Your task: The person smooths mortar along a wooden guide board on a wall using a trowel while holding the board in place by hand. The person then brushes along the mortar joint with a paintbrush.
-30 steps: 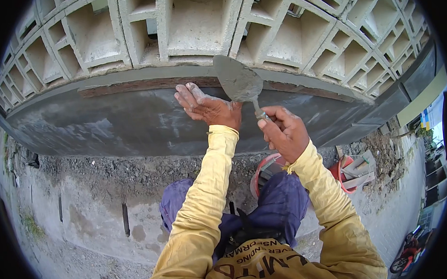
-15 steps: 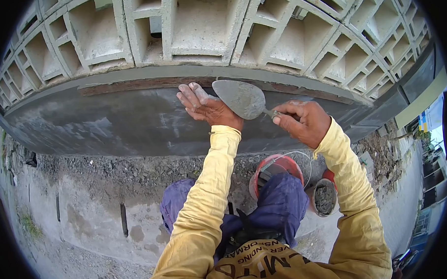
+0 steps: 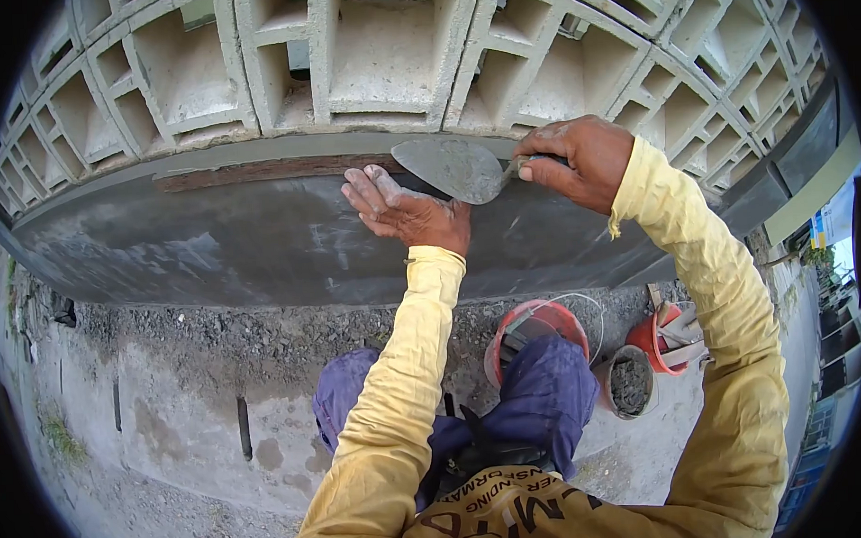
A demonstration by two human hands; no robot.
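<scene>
Trowel (image 3: 454,169) in the right hand (image 3: 578,161): the fingers are closed around its handle, and the blade points toward the person's left, its broad face up and smeared with grey. The left hand (image 3: 411,213) is open, fingers extended and slightly curled, at the edge of a reddish-brown wooden strip (image 3: 275,170). The blade lies just beyond this hand and partly overlaps it in view; whether they touch, or whether the palm has hold of anything, I cannot tell.

The strip runs along the top of a smooth, dark grey wall face (image 3: 249,239), just below a pale grey ledge (image 3: 223,155). Above the ledge stand pale openwork blocks (image 3: 385,57) with square and rectangular openings.

Down on the ground (image 3: 170,411), gravelly along the wall foot, a red bucket (image 3: 493,360) holds grey pieces beside the person's right knee (image 3: 548,374). Near it is a round container (image 3: 651,394) of rough grey mix (image 3: 631,383), and just past that a second red bucket (image 3: 644,339) with flat pieces sticking out of its mouth. Yellow sleeves (image 3: 383,394) cover both arms.
</scene>
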